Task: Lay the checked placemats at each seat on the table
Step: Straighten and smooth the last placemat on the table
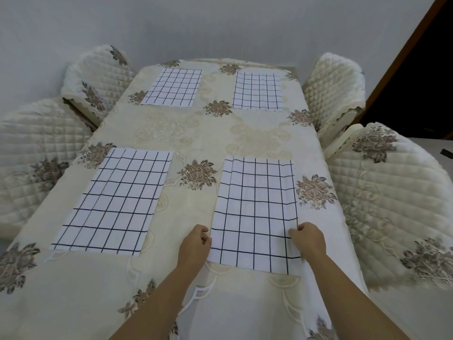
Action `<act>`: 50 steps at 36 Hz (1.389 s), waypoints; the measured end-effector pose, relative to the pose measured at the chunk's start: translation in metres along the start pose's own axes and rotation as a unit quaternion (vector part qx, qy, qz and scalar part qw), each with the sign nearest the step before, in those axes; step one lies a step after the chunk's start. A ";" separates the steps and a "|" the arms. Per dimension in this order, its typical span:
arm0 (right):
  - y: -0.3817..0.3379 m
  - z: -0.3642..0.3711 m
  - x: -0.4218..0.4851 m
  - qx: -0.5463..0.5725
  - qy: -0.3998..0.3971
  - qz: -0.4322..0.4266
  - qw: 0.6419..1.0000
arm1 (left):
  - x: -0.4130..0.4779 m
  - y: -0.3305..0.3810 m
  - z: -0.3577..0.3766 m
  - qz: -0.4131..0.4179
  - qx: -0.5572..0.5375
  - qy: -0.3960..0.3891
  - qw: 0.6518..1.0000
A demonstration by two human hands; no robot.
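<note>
Several white placemats with dark check lines lie flat on the cream floral tablecloth (pixel 196 133). One is at the far left (pixel 172 87), one at the far right (pixel 257 90), one at the near left (pixel 115 200). The near right placemat (pixel 255 212) lies in front of me. My left hand (pixel 195 244) pinches its left edge. Its right edge is pinched by my right hand (pixel 307 240). Both hands hold the mat close to its near corners, and it rests on the cloth with slight wrinkles.
Quilted cream chair covers stand around the table: two on the left (pixel 95 77) (pixel 36 153) and two on the right (pixel 335 87) (pixel 392 197). A grey wall is behind the table, and a dark doorway (pixel 421 77) is at the far right.
</note>
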State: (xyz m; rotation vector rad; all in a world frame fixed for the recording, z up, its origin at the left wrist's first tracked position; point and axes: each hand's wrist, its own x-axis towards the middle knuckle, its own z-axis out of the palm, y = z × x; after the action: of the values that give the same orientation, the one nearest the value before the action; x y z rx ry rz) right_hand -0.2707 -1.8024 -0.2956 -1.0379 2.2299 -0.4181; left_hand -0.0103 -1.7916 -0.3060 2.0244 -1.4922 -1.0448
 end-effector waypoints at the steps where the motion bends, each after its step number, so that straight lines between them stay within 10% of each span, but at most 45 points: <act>1: -0.001 0.001 -0.001 -0.006 -0.002 0.000 1.000 | -0.001 0.001 0.000 -0.001 0.001 0.003 1.000; 15: 0.001 -0.002 -0.001 0.018 0.012 -0.007 1.000 | -0.011 -0.002 0.002 0.064 0.073 0.010 0.995; 22: -0.002 0.016 -0.010 -0.221 0.226 -0.237 0.919 | -0.005 -0.020 0.006 0.228 0.374 -0.116 0.892; 32: -0.044 0.089 -0.043 -0.245 0.057 -0.402 0.880 | 0.001 -0.011 0.011 0.200 0.403 -0.200 0.870; 50: 0.026 0.067 -0.020 -0.247 0.046 -0.329 0.911 | 0.008 -0.041 0.031 0.291 0.434 0.018 0.853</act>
State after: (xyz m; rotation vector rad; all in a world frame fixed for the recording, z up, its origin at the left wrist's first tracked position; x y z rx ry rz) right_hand -0.2310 -1.7718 -0.3514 -2.0941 2.0550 -0.1717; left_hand -0.0073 -1.7823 -0.3578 1.7838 -2.6334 -0.0453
